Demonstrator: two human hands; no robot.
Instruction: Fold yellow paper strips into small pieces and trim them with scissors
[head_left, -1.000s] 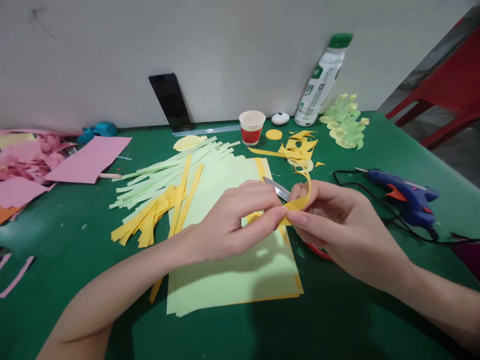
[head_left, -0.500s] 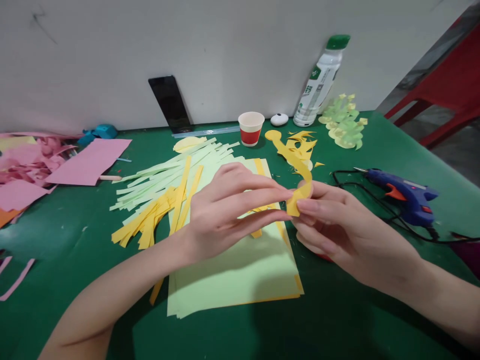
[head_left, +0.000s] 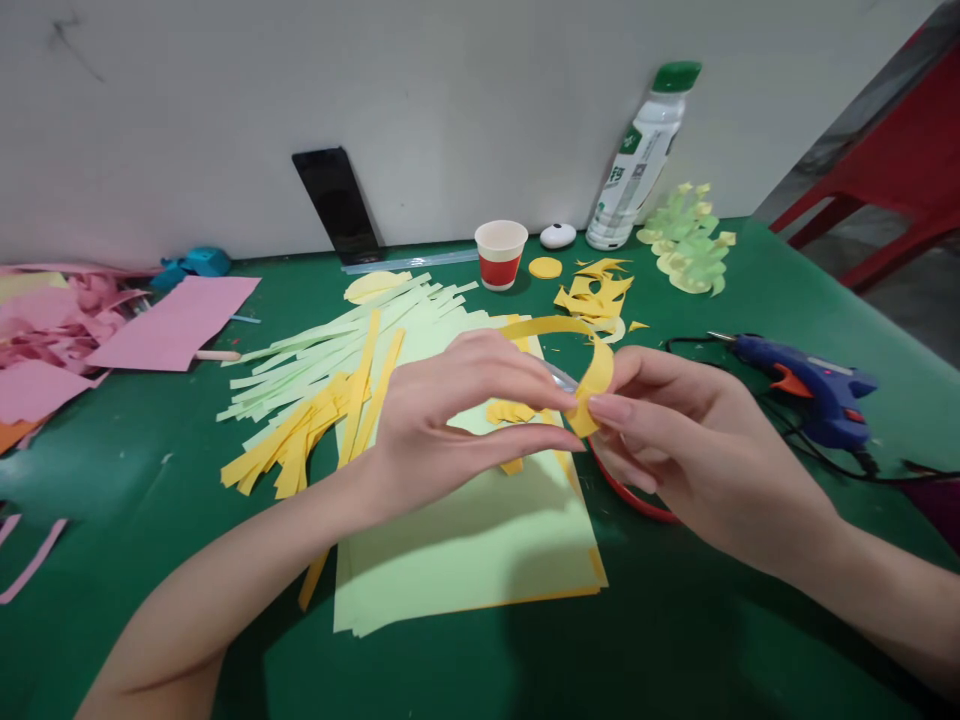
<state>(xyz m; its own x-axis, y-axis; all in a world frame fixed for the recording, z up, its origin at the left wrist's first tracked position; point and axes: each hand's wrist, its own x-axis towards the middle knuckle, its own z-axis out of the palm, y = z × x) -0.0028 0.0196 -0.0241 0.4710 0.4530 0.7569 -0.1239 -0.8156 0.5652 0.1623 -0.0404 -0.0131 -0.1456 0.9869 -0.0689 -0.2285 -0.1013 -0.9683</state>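
Observation:
A curled yellow paper strip is pinched at its near end by my right hand, between thumb and forefinger. Its free length arches away to the left, behind my left hand. That hand's thumb and forefinger are apart, their tips right at the strip's near end, the forefinger seeming to touch its edge. Below my hands a red handle loop and a bit of metal blade show, apparently scissors, mostly hidden. Under my left hand are light green paper sheets with yellow strips beside them.
Light green strips lie behind. A paper cup, white case, bottle and phone stand along the wall. Yellow scraps and a blue glue gun with cable are right; pink paper is left.
The strip's free end has swung from the far side round to the left, uncovering a yellow disc near the cup. My left thumb and forefinger have spread wider. More of the red handle shows.

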